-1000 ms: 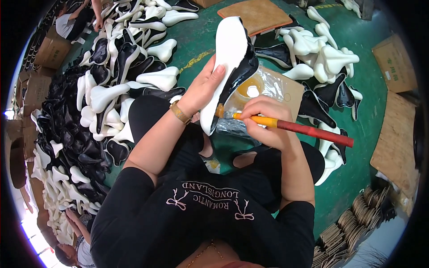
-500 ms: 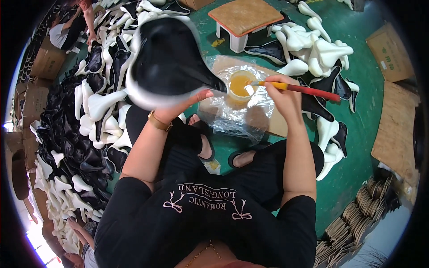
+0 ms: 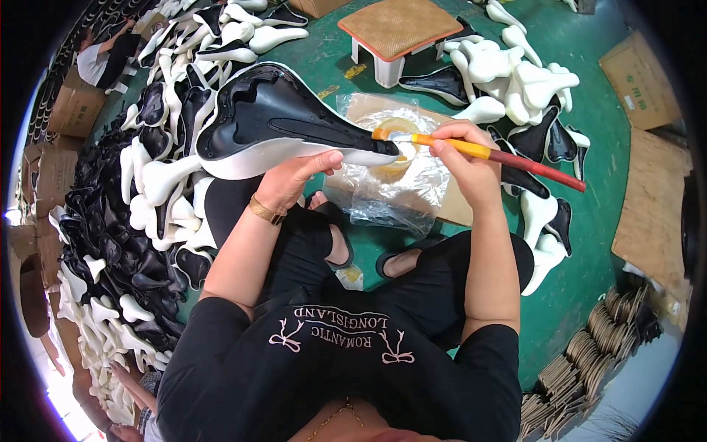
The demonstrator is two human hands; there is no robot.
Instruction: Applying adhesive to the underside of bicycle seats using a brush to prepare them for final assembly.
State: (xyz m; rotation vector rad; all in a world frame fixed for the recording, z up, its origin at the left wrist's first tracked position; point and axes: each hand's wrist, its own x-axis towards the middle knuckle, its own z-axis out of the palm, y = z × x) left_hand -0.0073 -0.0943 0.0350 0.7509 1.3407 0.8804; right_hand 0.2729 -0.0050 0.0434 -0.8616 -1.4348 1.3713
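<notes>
A bicycle saddle (image 3: 276,121), with a black shell inside a white foam rim, is tilted so that its hollow underside faces up. My left hand (image 3: 298,180) is closed on its white edge from below, the thumb showing near the nose. In my right hand (image 3: 468,158) is a paintbrush (image 3: 508,158) with a yellow and red handle. Its amber-wet bristles meet the rim near the saddle's nose. Beneath the brush, partly hidden, a tub (image 3: 394,173) of amber liquid stands on clear plastic film (image 3: 412,202) over cardboard.
Heaps of white saddle foams (image 3: 541,85) and black shells (image 3: 121,243) lie left and right. A low stool (image 3: 401,28) stands ahead, cartons (image 3: 641,81) at the right. Stacked brown strips (image 3: 582,350) fill the lower right. Other people (image 3: 96,62) sit at the left edge.
The saddle has come lower and tilted, so its side shows. The brush has left the tub and risen to the saddle's nose end.
</notes>
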